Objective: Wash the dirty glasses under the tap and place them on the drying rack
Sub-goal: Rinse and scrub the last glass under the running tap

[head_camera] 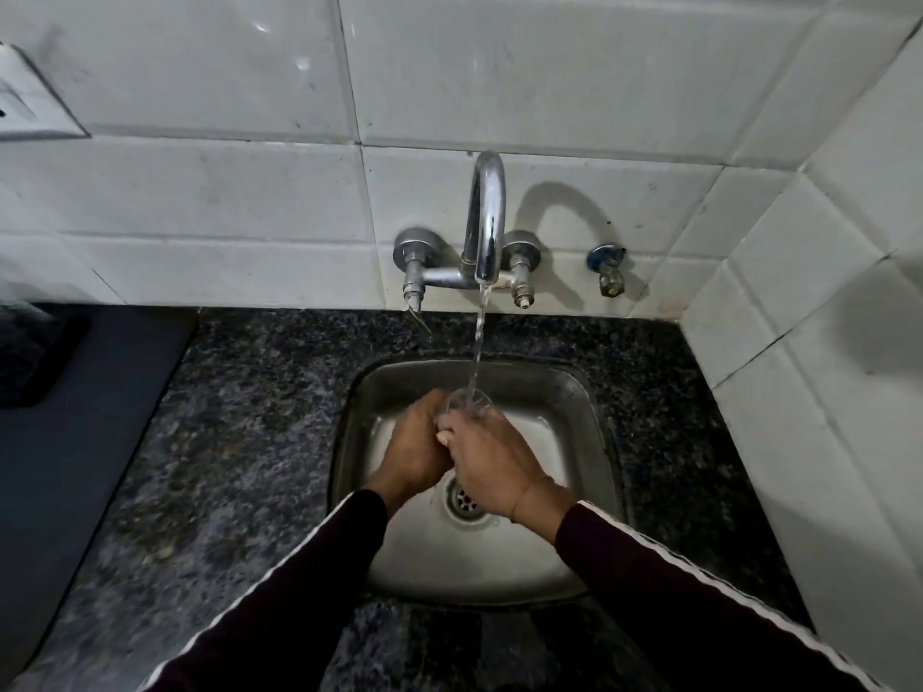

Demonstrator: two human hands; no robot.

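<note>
Now you are at the rinsing step: left hand (417,444) and right hand (492,459) both wrap the glass (467,403) at frame centre over the sink (594,422), under the tap (485,217) stream; next, carry it to a rack not in view.

Clear glass (468,403) upright under tap (485,227) stream, over sink (589,392).

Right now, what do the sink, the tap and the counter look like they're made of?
Sink: looks like brushed stainless steel, grey with dull reflections. Tap: chromed metal, mirror-bright highlights along the spout. Counter: probably polished granite, dark with light speckles, though it could be an imitation.
</note>
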